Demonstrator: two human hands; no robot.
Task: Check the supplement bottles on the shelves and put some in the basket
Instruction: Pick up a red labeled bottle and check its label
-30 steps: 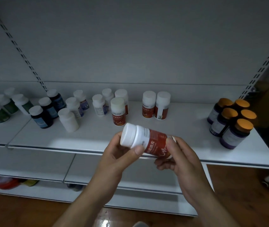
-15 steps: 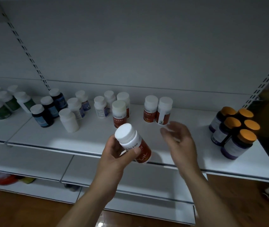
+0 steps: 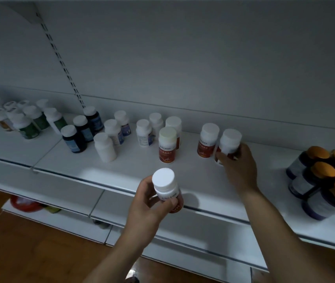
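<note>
My left hand [image 3: 148, 203] holds a white-capped bottle with a red label [image 3: 165, 186] upright, just in front of the white shelf [image 3: 134, 172]. My right hand [image 3: 238, 168] reaches onto the shelf and wraps around a second red-label bottle [image 3: 228, 142] that stands there. Beside it to the left stands another red-label bottle [image 3: 207, 142], and one more [image 3: 167, 147] stands further left. No basket is in view.
Dark blue bottles [image 3: 78, 133], white bottles [image 3: 104, 147] and green-label bottles [image 3: 29, 124] crowd the shelf's left part. Several orange-capped dark bottles [image 3: 323, 176] cluster at the right edge. Lower shelves [image 3: 48, 217] and a wooden floor [image 3: 19, 252] lie below, with a red object [image 3: 24, 203] down left.
My right hand let go of the bottle held by both hands and moved up to the shelf, closing around a standing red-label bottle. My left hand turned its bottle upright.
</note>
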